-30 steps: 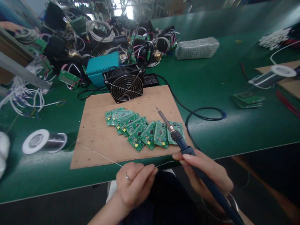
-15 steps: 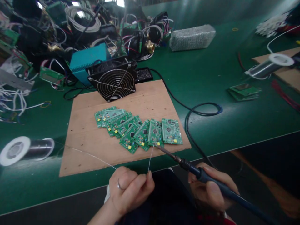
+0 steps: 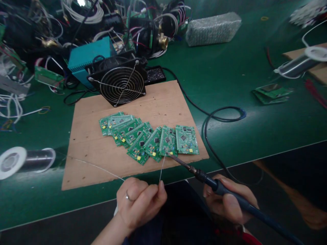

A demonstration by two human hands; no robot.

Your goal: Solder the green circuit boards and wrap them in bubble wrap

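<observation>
Several green circuit boards (image 3: 141, 143) lie overlapped in a curved row on a cardboard sheet (image 3: 87, 143). My left hand (image 3: 141, 200), a ring on one finger, is closed on solder wire (image 3: 162, 166) at the bench's front edge. The wire runs back leftward to a spool (image 3: 38, 160). Its free end reaches the lower edge of the second board from the right (image 3: 167, 139). There the tip of a soldering iron (image 3: 201, 176) meets or nearly meets it; contact is too small to tell. My right hand (image 3: 231, 200) is wrapped round the iron's handle.
A black fan (image 3: 124, 85) with a wire guard stands behind the boards, beside a blue box (image 3: 89, 56). The iron's black cable (image 3: 206, 129) loops on the right. A bubble-wrapped package (image 3: 213, 30), another solder spool (image 3: 298, 64) and wired assemblies lie farther back.
The view has shifted slightly, so the bench things sit a little higher in the picture. The iron tip and wire end have moved slightly farther onto the same board. Both hands keep their grips.
</observation>
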